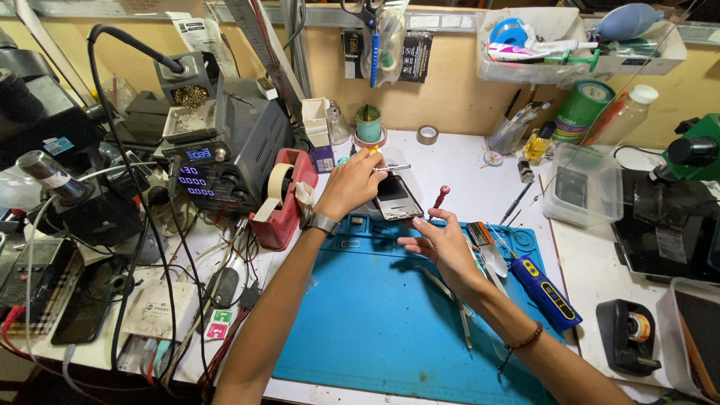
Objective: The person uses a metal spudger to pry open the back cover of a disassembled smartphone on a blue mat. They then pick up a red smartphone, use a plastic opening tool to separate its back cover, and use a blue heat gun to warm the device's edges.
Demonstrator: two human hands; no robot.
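Observation:
An opened phone (397,198) lies tilted at the far edge of the blue work mat (360,322). My left hand (351,185), with a watch on its wrist, is shut on thin metal tweezers (395,168) whose tips point right, just above the phone's top end. My right hand (444,241) hovers over the mat right of the phone, fingers stretched toward the phone's lower edge. A small red-handled screwdriver (441,196) sticks up from between its thumb and fingers.
A soldering station (225,150) and red tape dispenser (285,204) stand left of the mat among cables. Tweezers (459,309) and a blue-yellow tool (549,291) lie on the mat's right side. A clear box (586,186), black tape dispenser (630,337) and microscope (694,154) stand at right.

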